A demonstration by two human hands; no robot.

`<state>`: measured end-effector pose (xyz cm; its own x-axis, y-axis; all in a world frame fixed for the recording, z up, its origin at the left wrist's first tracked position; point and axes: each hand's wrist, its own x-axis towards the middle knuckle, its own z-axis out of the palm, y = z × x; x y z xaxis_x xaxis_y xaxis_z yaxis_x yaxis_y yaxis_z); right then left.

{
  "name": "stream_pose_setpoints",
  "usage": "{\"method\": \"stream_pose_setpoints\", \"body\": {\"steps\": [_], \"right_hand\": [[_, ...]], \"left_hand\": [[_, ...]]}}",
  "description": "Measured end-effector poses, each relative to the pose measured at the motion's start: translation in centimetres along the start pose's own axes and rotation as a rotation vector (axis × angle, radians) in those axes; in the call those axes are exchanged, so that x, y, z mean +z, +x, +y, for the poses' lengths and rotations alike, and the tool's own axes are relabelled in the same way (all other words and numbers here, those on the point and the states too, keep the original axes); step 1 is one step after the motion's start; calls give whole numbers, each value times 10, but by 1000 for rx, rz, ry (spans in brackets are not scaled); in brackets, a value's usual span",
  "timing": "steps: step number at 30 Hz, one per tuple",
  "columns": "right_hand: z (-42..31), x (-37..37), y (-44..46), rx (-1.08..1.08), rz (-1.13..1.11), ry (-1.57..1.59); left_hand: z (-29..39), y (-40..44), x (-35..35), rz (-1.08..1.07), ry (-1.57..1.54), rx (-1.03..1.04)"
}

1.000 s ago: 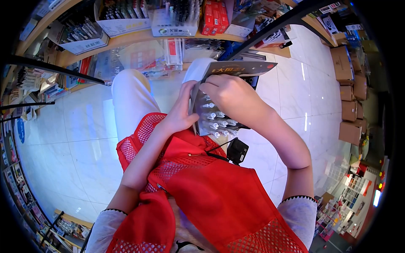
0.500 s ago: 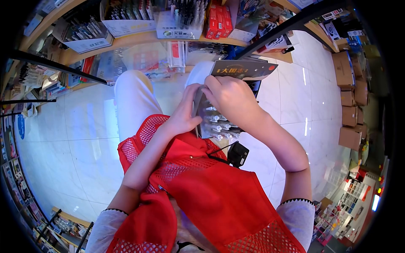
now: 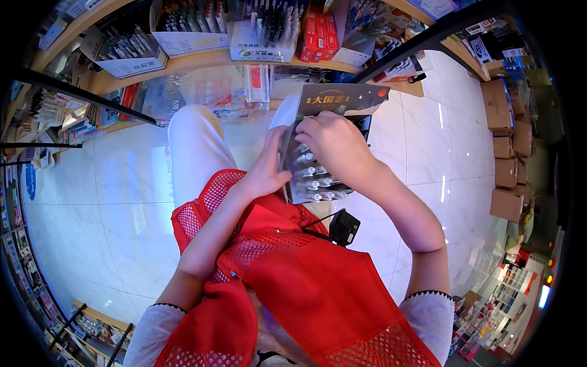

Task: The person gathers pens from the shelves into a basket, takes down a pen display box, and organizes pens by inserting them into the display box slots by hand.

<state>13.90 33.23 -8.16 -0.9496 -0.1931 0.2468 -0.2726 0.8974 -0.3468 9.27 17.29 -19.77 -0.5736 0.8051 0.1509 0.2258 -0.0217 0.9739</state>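
A dark display box [image 3: 342,98] with gold Chinese lettering and a red dot on its raised back flap rests over my lap. Inside it stand several white-and-clear pens [image 3: 315,183], their ends pointing toward me. My left hand [image 3: 267,168] grips the box's left side, fingers along the outer wall and thumb near the front edge. Over the pens at the box's upper left, my right hand [image 3: 335,142] has its fingers curled and pressed together. Whatever lies between those fingertips is hidden.
Ahead is a wooden shelf [image 3: 208,59] carrying white boxes of pens [image 3: 262,46] and red boxes [image 3: 318,38]. A black shelf post [image 3: 403,46] slants at the upper right. Cardboard cartons [image 3: 507,153] are stacked on the right. A small black device [image 3: 344,227] hangs by my vest.
The box has tilted slightly, and its lettered flap has shifted left and shows more fully. My right hand has dropped a little within the box. My left hand keeps its hold.
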Motion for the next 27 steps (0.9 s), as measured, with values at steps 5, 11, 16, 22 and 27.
{"method": "stream_pose_setpoints", "body": {"steps": [5, 11, 16, 22, 27], "right_hand": [[-4, -5, 1, 151, -97, -7], [-8, -3, 12, 316, -222, -116], [3, 7, 11, 372, -288, -71], [-12, -35, 5, 281, -5, 177], [-17, -74, -26, 234, 15, 48]], "left_hand": [[5, 1, -1, -9, 18, -13], [6, 0, 5, 5, 19, -40], [-3, -4, 9, 7, 35, -39], [-11, -1, 9, 25, -165, -16], [-23, 6, -5, 11, -337, -100]]}}
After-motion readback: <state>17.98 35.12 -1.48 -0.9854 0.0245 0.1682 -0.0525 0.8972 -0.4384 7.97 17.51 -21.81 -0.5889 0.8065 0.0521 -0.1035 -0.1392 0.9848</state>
